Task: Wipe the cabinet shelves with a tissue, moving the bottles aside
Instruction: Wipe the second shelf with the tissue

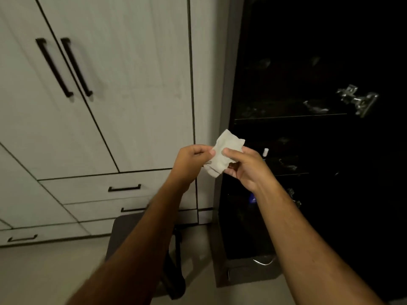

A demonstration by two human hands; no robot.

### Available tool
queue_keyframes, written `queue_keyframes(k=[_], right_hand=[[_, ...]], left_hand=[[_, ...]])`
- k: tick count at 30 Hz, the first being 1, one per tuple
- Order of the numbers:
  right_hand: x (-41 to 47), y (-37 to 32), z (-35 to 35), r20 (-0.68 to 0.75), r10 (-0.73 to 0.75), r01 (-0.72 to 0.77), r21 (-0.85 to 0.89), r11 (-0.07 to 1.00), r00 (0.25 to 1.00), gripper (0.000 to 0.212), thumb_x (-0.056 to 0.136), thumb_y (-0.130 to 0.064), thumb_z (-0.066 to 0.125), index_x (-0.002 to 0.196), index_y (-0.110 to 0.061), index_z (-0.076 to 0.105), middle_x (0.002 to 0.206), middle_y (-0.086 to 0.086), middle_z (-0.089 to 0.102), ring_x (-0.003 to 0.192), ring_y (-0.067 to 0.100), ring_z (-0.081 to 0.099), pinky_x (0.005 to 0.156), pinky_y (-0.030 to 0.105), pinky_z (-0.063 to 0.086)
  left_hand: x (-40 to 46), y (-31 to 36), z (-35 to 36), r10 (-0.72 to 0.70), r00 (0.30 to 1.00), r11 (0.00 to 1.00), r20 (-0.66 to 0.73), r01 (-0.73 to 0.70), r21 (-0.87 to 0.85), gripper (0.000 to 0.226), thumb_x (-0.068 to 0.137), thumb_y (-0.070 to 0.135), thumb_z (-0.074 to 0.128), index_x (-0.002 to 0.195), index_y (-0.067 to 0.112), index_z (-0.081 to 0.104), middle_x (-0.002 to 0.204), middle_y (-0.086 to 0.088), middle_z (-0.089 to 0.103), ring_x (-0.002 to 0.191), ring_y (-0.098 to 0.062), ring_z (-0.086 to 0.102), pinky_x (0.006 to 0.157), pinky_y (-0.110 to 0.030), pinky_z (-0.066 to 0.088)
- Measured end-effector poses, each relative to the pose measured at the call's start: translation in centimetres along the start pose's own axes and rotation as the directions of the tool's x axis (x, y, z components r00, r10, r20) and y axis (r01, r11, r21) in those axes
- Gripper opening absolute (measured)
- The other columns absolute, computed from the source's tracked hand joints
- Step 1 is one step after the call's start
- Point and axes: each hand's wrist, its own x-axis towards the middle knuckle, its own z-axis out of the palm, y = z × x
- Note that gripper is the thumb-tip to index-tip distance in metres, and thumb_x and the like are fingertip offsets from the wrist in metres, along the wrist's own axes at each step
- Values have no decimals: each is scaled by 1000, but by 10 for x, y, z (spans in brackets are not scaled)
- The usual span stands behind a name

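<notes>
A crumpled white tissue (223,153) is held up in front of the cabinet between both hands. My left hand (190,161) pinches its left edge and my right hand (246,166) grips its right side with thumb on top. Behind them stands a very dark open cabinet (308,133) with thin glass shelves (290,117). Faint glints on the shelves suggest bottles, but the dark hides their shapes. A small white cap (265,152) shows just right of my right hand.
White wardrobe doors with black bar handles (66,67) and drawers (124,188) fill the left. A dark chair or bag (171,256) stands on the floor below my left arm. A metal hinge (359,100) glints on the cabinet's right.
</notes>
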Motion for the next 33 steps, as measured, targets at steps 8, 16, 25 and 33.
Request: queue_keyframes(k=[8,16,25,33], right_hand=[[-13,-26,-9,-238,-73,59,-65,996,969,24,90,-17,64,114,-15,64,103,8,72,92,22,69,59,28,53],[-23,-42,-33,-341,-188,166,-94,982,921,19,92,-16,64,111,-13,67,98,10,74,84,21,72,56,27,52],[-11,-81,-98,-357,-220,243,21,970,908,22,94,-9,61,115,-13,64,104,6,75,93,21,73,70,35,58],[43,-132,-179,-486,-499,402,-296,866,717,18,92,-9,62,109,-15,66,99,0,74,90,16,73,67,30,58]], left_hand=[[20,24,22,67,994,997,85,-69,27,18,94,17,61,104,7,72,86,0,72,71,0,65,62,-11,47],[33,28,56,149,982,978,117,-164,130,16,85,19,73,100,17,73,88,1,73,82,-13,70,72,-25,56],[77,53,115,211,975,952,70,-221,212,7,88,27,69,93,31,70,81,7,72,74,-6,68,67,-21,54],[112,82,159,421,906,840,-32,-376,392,5,91,36,62,94,38,65,82,22,65,84,13,58,67,-1,43]])
